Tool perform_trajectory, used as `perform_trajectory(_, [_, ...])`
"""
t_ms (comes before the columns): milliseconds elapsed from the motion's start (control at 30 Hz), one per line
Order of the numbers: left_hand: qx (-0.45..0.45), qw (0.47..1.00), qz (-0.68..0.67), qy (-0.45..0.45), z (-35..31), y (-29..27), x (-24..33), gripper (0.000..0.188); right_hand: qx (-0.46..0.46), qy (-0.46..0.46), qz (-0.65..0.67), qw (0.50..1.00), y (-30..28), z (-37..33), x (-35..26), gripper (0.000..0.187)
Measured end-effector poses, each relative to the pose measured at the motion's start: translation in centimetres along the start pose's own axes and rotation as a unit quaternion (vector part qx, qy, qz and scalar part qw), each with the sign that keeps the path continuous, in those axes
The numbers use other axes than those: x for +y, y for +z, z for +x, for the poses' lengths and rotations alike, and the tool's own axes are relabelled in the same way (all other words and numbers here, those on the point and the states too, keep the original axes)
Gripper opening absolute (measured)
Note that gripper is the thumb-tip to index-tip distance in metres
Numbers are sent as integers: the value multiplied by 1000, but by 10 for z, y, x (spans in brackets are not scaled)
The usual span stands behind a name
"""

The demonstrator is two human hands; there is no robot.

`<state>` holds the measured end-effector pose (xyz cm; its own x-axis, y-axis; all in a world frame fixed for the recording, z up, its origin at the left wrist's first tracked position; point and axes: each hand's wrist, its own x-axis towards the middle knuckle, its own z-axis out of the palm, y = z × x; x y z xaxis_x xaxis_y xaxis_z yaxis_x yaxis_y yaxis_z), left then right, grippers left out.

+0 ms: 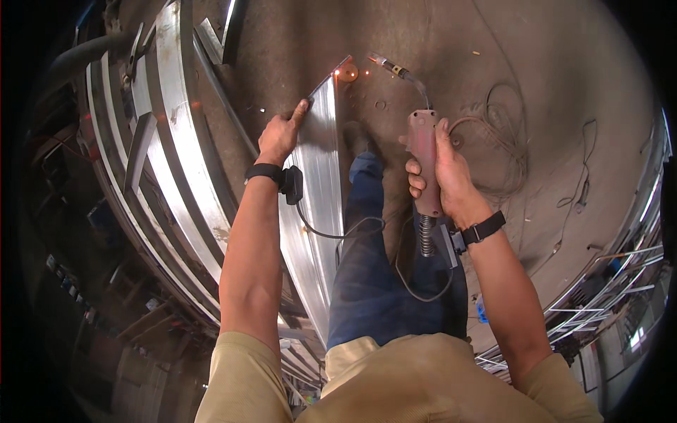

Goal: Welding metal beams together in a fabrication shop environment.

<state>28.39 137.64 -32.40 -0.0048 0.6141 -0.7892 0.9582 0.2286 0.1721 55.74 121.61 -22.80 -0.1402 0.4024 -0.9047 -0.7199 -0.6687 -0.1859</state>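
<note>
In the head view, the right hand is wrapped firmly around the handle of a welding torch, which is held above the floor, to the right of a long metal beam. The left hand touches the slanted far edge of the beam with its fingertips; whether the fingers close around the underside cannot be determined. Orange glowing spots appear at the far corner, beside a small round disc. Hazards, as judged: contact burns, if the left hand slides along the edge toward the glow; spatter burns, since both hands and forearms are bare; spatter on the shoe, because it lies near that corner; snagging or heat damage to the thin cable draped across the beam, should either arm swing wide; and loss of alignment, if fingertip contact alone steadies the beam. Orientation: the torch handle's long axis runs away from the person, nearly upright in the view; its neck bends left, so that the nozzle points forward and to the left, apart from the beam. The beam's long axis extends forward from beside the legs, and its angled end reaches farthest at the right corner.
</note>
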Motion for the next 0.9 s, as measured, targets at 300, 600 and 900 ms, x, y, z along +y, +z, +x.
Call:
perform_trajectory(300, [2, 1000, -19, -3, -12, -9, 5, 83, 19, -87, -209, 974, 50, -15, -36, 66])
perform_trajectory(600, [51, 988, -134, 58, -6, 5, -26, 80, -87, -22, -658, 747, 189, -17, -31, 67])
perform_trajectory(900, [92, 978, -178, 61, -23, -3, -27, 70, -50, 58, -695, 715, 234, 1, 12, 68])
